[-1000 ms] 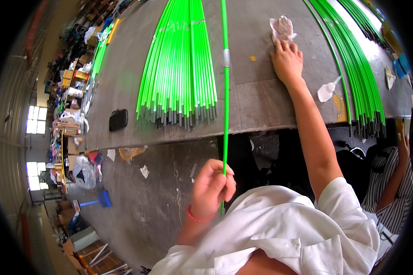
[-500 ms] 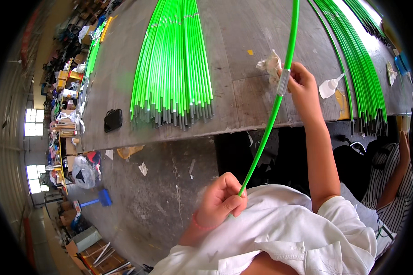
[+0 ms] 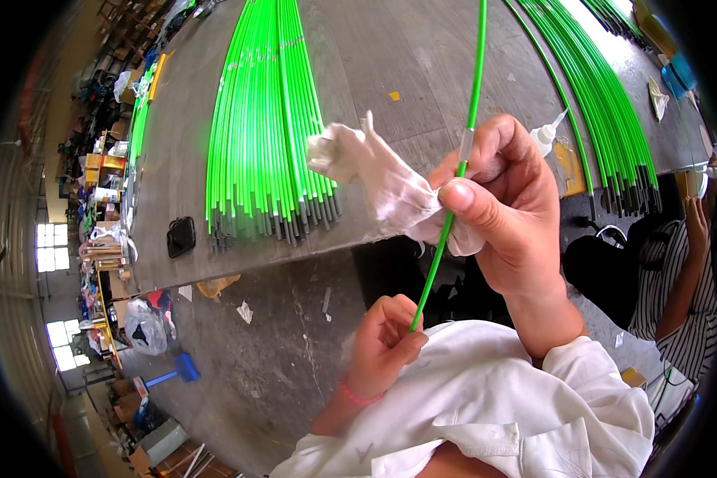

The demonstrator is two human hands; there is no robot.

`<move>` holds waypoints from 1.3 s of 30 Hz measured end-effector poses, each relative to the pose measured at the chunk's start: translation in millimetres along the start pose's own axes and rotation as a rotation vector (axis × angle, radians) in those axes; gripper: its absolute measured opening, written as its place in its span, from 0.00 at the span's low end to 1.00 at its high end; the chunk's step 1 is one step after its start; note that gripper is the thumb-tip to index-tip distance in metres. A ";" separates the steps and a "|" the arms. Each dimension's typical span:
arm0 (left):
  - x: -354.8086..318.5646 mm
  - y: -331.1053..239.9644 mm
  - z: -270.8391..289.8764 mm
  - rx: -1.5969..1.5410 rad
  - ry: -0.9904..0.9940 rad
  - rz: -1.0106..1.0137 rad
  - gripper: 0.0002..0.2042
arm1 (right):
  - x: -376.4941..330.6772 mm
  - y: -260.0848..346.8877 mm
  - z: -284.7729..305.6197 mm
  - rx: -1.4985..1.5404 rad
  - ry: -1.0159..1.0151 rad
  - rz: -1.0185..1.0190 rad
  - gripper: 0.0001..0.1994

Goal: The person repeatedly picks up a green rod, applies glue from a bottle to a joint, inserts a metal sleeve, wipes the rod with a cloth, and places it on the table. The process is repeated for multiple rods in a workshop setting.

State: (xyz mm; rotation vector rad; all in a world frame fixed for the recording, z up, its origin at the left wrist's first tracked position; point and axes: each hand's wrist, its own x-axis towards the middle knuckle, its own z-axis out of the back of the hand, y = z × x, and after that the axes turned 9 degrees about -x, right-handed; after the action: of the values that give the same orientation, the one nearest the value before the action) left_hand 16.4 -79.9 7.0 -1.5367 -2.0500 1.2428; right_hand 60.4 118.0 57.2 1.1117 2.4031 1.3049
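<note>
A long green rod (image 3: 478, 72) runs from the far table edge down toward my body, with a clear sleeve-like band (image 3: 466, 143) partway along it. My left hand (image 3: 386, 338) is closed round its near end. Higher up, my right hand (image 3: 510, 199) pinches a crumpled white cloth (image 3: 394, 179) against the rod, just below the band. The cloth hangs out to the left, over the table edge. Behind my right hand lies a white squeeze bottle (image 3: 546, 135) with a pointed nozzle, partly hidden by the fingers.
On the grey table (image 3: 374, 64) lie a fanned bundle of dark-tipped green rods (image 3: 263, 135) and another bundle (image 3: 601, 103) at right. A black phone-like object (image 3: 181, 237) rests near the left corner. A person in a striped top (image 3: 677, 295) sits at right. A blue dustpan (image 3: 186, 367) is on the floor.
My right hand has slid down the rod toward me, bringing the white cloth with it, and the clear band now sits above the fingers. My left hand keeps its grip near the same place.
</note>
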 end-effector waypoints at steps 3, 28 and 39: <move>-1.9 5.8 6.2 -0.084 -0.024 -0.014 0.06 | -3.1 0.4 -3.5 0.082 -0.002 -0.086 0.17; -90.5 125.2 132.5 1.230 -0.454 -0.257 0.06 | 33.1 17.7 11.4 0.061 -0.110 0.209 0.13; -66.0 20.8 107.0 0.758 -0.694 -0.270 0.18 | 46.6 -89.5 65.3 -1.401 -0.148 0.479 0.09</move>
State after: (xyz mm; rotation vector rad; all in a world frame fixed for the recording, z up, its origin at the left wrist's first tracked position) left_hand -16.6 -186.3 -54.9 -0.4991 -1.6622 2.2764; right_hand 12.4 162.5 -43.6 1.1383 0.6144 2.2553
